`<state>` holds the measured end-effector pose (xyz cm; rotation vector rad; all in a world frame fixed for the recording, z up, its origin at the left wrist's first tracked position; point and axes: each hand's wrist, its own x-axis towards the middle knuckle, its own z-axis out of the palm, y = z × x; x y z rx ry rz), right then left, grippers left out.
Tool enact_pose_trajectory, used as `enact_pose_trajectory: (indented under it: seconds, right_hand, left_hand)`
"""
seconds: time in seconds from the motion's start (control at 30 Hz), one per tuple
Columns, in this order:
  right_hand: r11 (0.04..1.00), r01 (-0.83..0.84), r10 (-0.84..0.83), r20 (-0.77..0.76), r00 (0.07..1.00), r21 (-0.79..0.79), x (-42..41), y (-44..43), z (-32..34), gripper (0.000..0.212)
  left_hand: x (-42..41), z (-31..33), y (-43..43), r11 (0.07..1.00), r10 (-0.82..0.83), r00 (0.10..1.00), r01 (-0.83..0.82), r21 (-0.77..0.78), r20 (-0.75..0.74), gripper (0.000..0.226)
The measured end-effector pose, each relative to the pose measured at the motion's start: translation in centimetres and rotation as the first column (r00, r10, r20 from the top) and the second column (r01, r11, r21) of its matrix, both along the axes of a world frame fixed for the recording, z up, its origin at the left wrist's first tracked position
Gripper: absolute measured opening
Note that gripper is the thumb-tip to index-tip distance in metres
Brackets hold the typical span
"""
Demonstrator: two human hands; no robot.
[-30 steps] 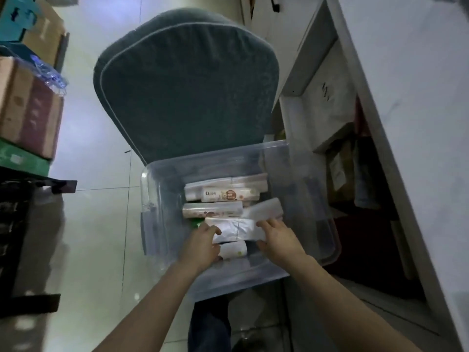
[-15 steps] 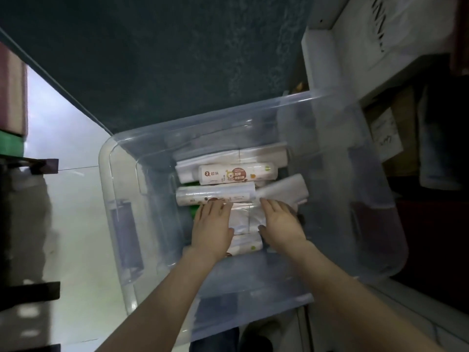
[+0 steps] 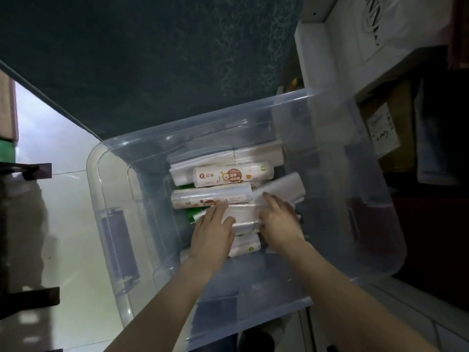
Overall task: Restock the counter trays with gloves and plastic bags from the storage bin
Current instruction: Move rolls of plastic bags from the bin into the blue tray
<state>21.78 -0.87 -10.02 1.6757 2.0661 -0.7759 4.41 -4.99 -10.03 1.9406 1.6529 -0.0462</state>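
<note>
**Obs:** Hands?

**Op:** Both down inside the storage bin. My left hand grips one end of a pale packet, thumb wrapped over its top. My right hand lies over the other end, fingers fairly straight, blurred. I cannot tell if it is gripping or only pressing. Packet sits on the pile, between the palms.

**Obs:** Around them?

**Op:** Just beyond the fingertips: a clear roll, then a printed roll. A white roll lies tilted at the right fingertips. A green packet pokes out beside the left hand. A small roll lies under the wrists. No counter trays in view.

**Obs:** Risks?

**Op:** My read: film is slick, so a one-ended grip could let the packet sag and slide out. Lifting may drag along the tilted white roll or the small one beneath. Packaging too dim to read, so it could be the wrong item.

**Obs:** Room?

**Op:** Bin walls stand high on all sides, with some bare bin floor further right of the right hand. Straight up looks the free way out. A dark cushion stands just past the far rim, white shelving crowds the far right, and pale floor lies left.
</note>
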Motion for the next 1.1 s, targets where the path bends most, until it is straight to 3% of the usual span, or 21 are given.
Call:
enact_pose_trajectory:
  seconds: [0.17,0.3,0.43,0.53,0.77,0.97,1.1]
  right_hand:
    - [0.998,-0.012,0.016,0.076,0.997,-0.056,0.8,0.4,0.0,0.030]
    - [0.988,-0.016,0.020,0.023,1.000,-0.151,1.0,0.4,0.6,0.028]
    - [0.993,-0.047,0.041,-0.055,0.998,-0.112,0.8,0.2,2.1,0.027]
    - [0.990,-0.128,0.124,-0.062,0.990,-0.066,0.7,0.0,4.7,0.035]
    - [0.981,-0.003,0.036,-0.166,0.985,0.192,2.5,-0.3,13.0,0.026]
    - [0.897,0.052,0.046,-0.209,0.977,0.438,4.9,-1.2,23.9,0.020]
    - [0.797,0.048,0.054,-0.149,0.987,0.603,7.5,-3.3,32.1,0.018]
  left_hand:
    - [1.3,0.0,1.8,0.998,-0.060,0.998,0.061,0.013,-0.019,0.044]
    - [1.5,0.3,2.1,0.998,-0.064,0.998,0.063,-0.031,-0.015,0.036]
    - [0.6,1.1,2.7,0.986,-0.053,0.999,0.054,-0.159,0.011,0.053]
    - [0.0,3.0,3.5,0.977,-0.138,0.990,0.130,-0.166,-0.037,0.056]
    - [0.7,10.6,5.1,0.983,-0.157,0.987,0.152,0.105,0.041,0.035]
    - [2.3,21.4,5.1,0.905,-0.210,0.970,0.143,0.402,0.126,0.019]
    - [4.6,29.6,4.6,0.816,-0.316,0.940,0.202,0.542,0.126,0.022]
